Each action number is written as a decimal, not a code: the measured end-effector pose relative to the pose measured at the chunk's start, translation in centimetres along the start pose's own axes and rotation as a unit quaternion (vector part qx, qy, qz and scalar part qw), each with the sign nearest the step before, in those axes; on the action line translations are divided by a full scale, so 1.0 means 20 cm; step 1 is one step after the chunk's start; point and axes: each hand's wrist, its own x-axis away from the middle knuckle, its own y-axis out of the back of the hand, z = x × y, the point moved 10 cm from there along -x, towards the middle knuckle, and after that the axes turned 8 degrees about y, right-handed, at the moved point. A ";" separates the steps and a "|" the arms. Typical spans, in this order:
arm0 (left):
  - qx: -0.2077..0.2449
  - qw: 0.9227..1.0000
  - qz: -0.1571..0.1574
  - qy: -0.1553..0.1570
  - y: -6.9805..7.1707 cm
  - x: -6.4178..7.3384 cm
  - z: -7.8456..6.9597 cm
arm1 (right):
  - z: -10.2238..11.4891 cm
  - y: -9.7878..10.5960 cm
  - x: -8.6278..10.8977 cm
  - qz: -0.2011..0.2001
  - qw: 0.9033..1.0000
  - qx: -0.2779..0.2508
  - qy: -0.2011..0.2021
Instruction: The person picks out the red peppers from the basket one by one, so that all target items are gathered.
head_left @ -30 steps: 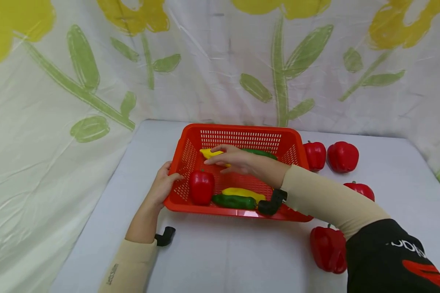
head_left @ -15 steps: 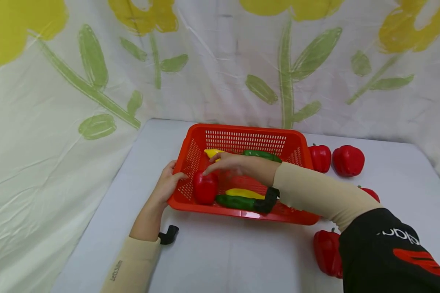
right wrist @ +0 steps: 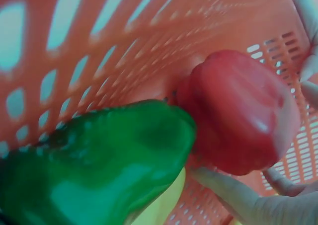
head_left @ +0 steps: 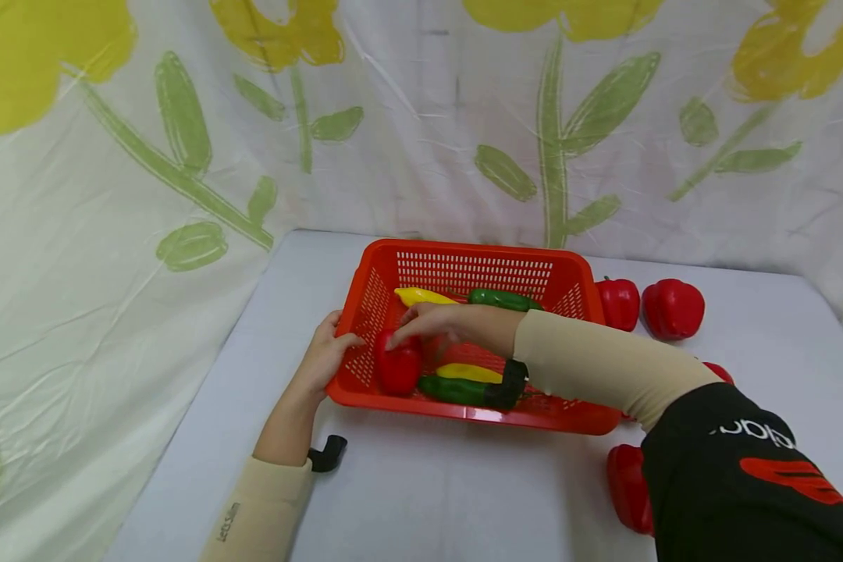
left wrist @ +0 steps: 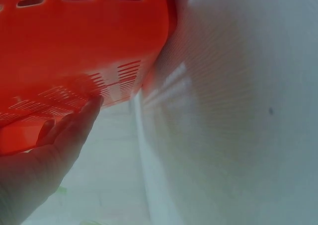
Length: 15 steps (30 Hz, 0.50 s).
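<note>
A red plastic basket [head_left: 474, 421] with slotted walls holds vegetables. My left hand [head_left: 325, 353] grips its left rim, thumb inside and fingers outside. In the left wrist view, fingers [left wrist: 74, 130] lie against the outer wall. My right hand [head_left: 432, 321] reaches into the basket, fingers spread at a red bell pepper [head_left: 398, 371] in the near left corner. In the right wrist view, two fingertips meet the edge of that bell pepper [right wrist: 238, 111]. Beside it lie a green chili pepper [head_left: 457, 389] and a yellow one [head_left: 467, 372], partly hidden by the wrist camera.
A yellow pepper [head_left: 421, 296] and a green pepper [head_left: 503, 299] lie along the basket's far wall. Right of the basket, several red bell peppers, such as one at the back [head_left: 673, 309] and one near the front [head_left: 628, 488], rest on the white table [head_left: 464, 499].
My right hand has moved down from the yellow pepper at the back to the red bell pepper. The left hand keeps its grip on the rim. The view has shifted slightly.
</note>
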 end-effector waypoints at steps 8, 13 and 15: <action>-0.001 1.000 -0.003 -0.003 -0.01 0.00 0.00 | -0.05 -0.02 -0.03 0.009 1.000 0.004 -0.013; -0.003 1.000 -0.004 -0.002 -0.01 0.00 0.01 | -0.06 -0.03 -0.05 0.012 1.000 0.008 -0.007; -0.003 1.000 -0.003 -0.003 -0.01 -0.01 0.00 | -0.05 -0.03 -0.06 0.011 1.000 0.009 -0.003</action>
